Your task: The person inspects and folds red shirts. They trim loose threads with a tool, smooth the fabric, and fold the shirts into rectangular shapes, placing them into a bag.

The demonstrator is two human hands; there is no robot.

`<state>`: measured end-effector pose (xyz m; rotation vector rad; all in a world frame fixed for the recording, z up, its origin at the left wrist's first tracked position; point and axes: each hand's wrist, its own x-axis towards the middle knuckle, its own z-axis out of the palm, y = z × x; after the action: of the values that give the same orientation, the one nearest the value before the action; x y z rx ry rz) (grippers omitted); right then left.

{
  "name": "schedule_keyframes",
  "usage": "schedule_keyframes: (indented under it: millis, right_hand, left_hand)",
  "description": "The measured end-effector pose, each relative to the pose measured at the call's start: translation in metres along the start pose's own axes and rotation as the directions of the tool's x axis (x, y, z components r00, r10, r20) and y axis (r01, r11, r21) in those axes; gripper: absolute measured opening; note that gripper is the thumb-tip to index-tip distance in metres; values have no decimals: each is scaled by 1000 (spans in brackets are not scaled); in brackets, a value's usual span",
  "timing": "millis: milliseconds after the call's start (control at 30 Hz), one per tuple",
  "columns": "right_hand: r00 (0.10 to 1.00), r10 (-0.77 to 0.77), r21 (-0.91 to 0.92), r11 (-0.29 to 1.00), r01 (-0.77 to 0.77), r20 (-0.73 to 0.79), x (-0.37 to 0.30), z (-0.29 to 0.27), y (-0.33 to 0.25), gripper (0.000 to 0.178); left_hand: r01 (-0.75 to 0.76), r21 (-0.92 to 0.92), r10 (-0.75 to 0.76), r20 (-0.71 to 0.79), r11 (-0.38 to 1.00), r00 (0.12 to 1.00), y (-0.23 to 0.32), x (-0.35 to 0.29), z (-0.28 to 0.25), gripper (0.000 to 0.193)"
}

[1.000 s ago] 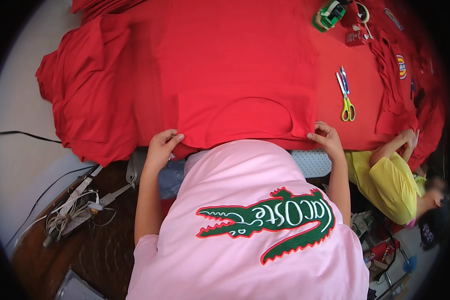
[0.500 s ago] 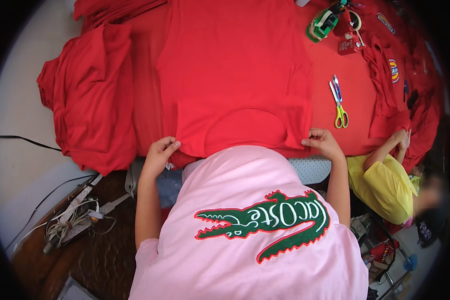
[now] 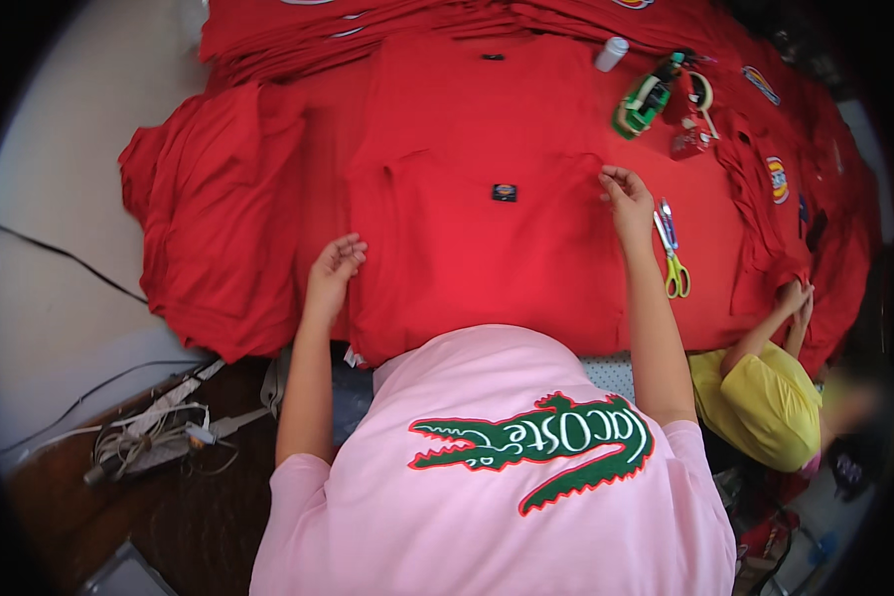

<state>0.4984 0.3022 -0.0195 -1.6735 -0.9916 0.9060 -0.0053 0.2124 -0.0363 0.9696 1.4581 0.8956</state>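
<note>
A red T-shirt (image 3: 487,263) lies spread before me, its neck tag facing up and its lower part against my body. My right hand (image 3: 628,199) is at its upper right corner, fingertips pinched on the fabric. Beside the left edge of the same shirt is my left hand (image 3: 338,266), its fingers loosely bent and apart, with no cloth visible in them. Another red shirt (image 3: 477,99) with a small dark neck tag lies flat just beyond it.
A heap of red garments (image 3: 214,228) hangs at the left. Yellow-handled scissors (image 3: 676,273), a green tape dispenser (image 3: 646,104) and a white cylinder (image 3: 612,54) are on the right. A co-worker in yellow (image 3: 765,402) handles red cloth there. Cables (image 3: 159,437) lie lower left.
The near edge of the shirt has been turned, so its neck tag now shows farther up. My right hand has moved away from me; my left has risen slightly and its fingers have loosened.
</note>
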Motion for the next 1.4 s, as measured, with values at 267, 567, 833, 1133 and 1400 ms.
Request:
schedule_keyframes:
  millis: [267,567,833,1133,1400]
  right_hand:
    - [829,0,92,994,-62,559,-19,182,-60,42]
    - [741,19,-107,992,72,671,-6,251,-38,25]
    - [756,91,221,927,-302,648,39,188,-10,26]
    - [726,114,202,921,-333,678,37,181,-16,21]
    - [613,22,291,866,-406,790,5,206,-55,35]
  left_hand:
    - [100,82,-77,-251,992,965,-48,-118,14,32]
    - [-178,652,443,-267,737,856,-59,-147,45,29]
    - [-476,772,619,140,420,773,-61,-147,81,6]
    - [-473,660,613,24,584,790,-57,-142,77,6]
    - [80,-155,-146,-480,985,865,-80,-124,35,20]
